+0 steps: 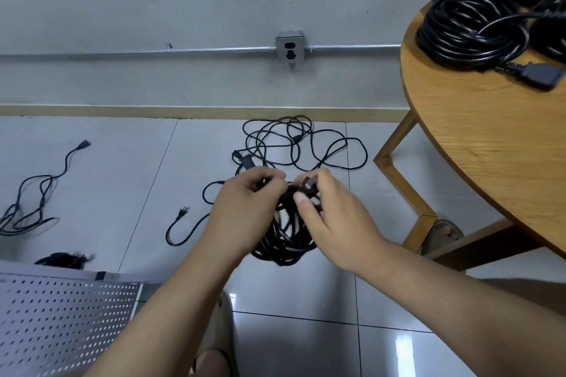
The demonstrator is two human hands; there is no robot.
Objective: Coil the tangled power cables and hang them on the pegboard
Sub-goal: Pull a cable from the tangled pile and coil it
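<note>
Left hand (245, 208) curled round top of black coil (284, 245). Smooth rubbery loops hang below my fingers. Right hand (330, 217) pinches coil's top strands, thumb pressed on. Thin loose tangle (294, 144) sprawls on glossy tile beyond fingertips. Round wooden table (490, 147) edge near on right. Perforated metal pegboard (61, 315) low on left. Open floor between.

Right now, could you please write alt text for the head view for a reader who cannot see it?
A left hand and right hand grip a coiled black cable above a tiled floor. Tangled cables lie beyond, coiled cables sit on a round wooden table, and a white pegboard shows lower left.
</note>
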